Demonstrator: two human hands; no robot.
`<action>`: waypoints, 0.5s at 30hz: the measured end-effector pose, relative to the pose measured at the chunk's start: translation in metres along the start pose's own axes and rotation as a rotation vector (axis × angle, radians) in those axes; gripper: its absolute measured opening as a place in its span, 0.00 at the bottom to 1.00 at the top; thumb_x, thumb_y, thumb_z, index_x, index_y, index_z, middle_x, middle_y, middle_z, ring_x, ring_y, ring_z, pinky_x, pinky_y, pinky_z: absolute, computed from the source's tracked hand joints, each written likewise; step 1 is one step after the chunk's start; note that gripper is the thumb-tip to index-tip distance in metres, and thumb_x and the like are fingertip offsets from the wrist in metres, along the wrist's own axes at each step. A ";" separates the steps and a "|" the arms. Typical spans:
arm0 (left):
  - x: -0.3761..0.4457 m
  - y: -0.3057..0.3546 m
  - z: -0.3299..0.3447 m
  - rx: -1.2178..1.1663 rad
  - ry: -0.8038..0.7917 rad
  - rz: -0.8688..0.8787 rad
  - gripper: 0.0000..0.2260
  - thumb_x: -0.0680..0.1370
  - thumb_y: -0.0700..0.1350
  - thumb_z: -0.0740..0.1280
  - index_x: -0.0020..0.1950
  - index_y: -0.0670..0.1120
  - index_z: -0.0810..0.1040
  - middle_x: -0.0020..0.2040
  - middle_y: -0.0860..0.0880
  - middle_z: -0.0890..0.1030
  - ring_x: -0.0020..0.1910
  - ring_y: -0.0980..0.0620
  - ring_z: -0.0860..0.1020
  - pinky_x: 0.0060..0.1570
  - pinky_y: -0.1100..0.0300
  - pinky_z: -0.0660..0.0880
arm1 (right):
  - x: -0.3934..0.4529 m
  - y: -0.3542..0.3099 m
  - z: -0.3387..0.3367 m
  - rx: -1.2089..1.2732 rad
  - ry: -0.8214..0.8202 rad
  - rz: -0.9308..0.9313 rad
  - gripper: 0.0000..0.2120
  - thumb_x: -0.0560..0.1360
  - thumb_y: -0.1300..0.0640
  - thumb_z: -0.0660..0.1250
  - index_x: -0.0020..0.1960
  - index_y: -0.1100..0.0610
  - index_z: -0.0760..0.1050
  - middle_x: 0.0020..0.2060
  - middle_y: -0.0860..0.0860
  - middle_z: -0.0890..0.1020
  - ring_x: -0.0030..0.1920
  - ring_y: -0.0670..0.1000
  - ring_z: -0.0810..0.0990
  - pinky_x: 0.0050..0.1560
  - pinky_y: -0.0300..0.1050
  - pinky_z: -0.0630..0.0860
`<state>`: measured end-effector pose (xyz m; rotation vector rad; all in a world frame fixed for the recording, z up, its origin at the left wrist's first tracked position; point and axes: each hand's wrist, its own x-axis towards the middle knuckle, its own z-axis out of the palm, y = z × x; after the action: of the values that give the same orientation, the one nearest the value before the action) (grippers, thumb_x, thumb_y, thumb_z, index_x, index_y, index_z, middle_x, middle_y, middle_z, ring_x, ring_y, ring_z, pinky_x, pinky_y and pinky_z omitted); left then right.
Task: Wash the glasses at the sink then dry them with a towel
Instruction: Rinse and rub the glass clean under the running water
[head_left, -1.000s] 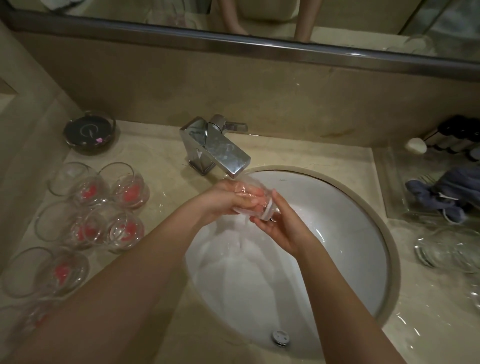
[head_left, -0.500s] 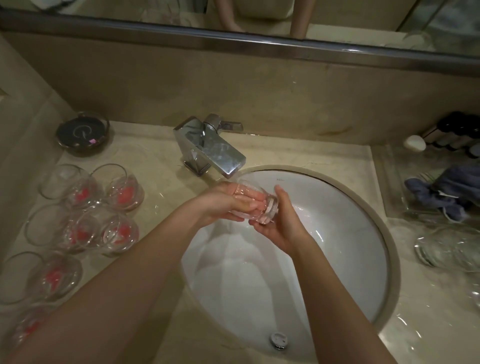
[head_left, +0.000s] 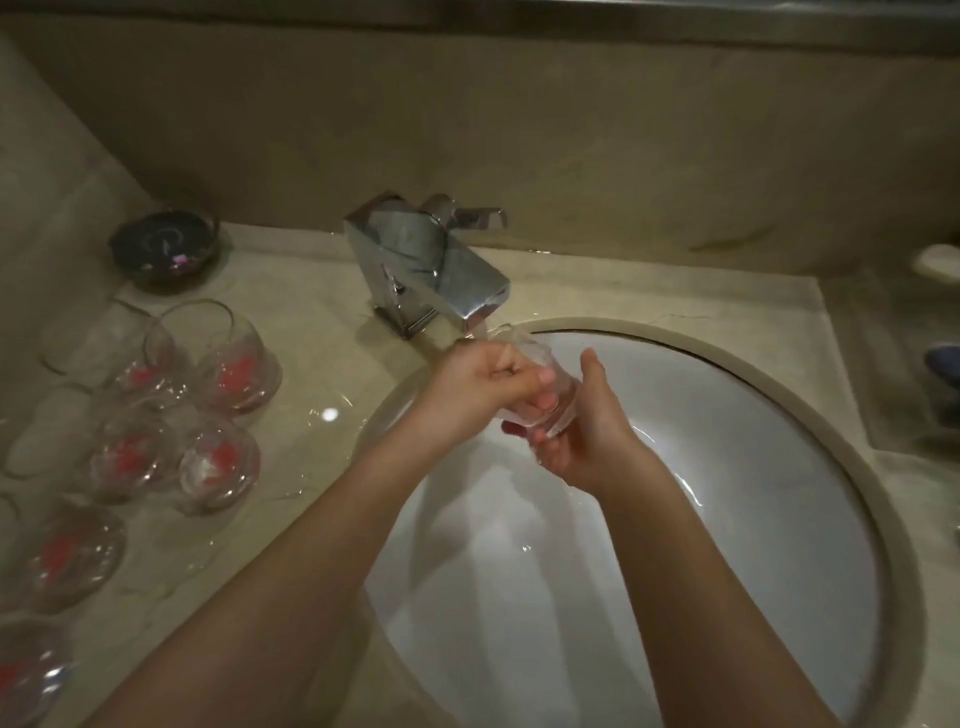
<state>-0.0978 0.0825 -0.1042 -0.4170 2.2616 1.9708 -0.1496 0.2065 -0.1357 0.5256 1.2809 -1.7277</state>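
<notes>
Lying tilted, mouth toward faucet (head_left: 431, 265): glass (head_left: 540, 395); left hand (head_left: 480, 387) fingers inside, right hand (head_left: 584, 431) cupping base.

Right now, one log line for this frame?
phase: washing | left hand: grips clear drinking glass | right hand: cups its base | location: under chrome faucet, over white sink | towel: not visible

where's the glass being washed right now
In the head view the glass is centre frame, tilted over the sink just under the faucet spout, gripped between the left hand and right hand.
</notes>
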 end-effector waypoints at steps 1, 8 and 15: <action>-0.002 -0.004 0.001 0.009 0.004 0.013 0.07 0.76 0.37 0.70 0.38 0.42 0.79 0.35 0.48 0.84 0.35 0.53 0.82 0.43 0.60 0.79 | 0.001 0.000 -0.002 0.034 -0.016 0.038 0.33 0.79 0.33 0.45 0.52 0.56 0.79 0.34 0.58 0.80 0.22 0.47 0.69 0.18 0.30 0.61; -0.002 -0.003 -0.006 -0.022 -0.040 -0.008 0.02 0.73 0.36 0.72 0.41 0.41 0.84 0.38 0.46 0.84 0.39 0.53 0.82 0.46 0.63 0.78 | 0.021 0.025 0.010 -0.021 -0.016 -0.404 0.15 0.77 0.49 0.53 0.51 0.59 0.72 0.33 0.52 0.73 0.26 0.46 0.69 0.23 0.36 0.63; -0.004 -0.008 -0.010 0.647 -0.163 0.179 0.02 0.66 0.48 0.73 0.38 0.53 0.84 0.35 0.55 0.84 0.38 0.58 0.82 0.46 0.50 0.80 | 0.015 0.009 0.007 0.016 -0.189 0.033 0.26 0.79 0.43 0.52 0.31 0.55 0.76 0.22 0.49 0.74 0.18 0.46 0.67 0.16 0.31 0.59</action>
<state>-0.0911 0.0725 -0.1097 0.0171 2.7065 1.1554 -0.1484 0.1936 -0.1491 0.3806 1.1203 -1.7177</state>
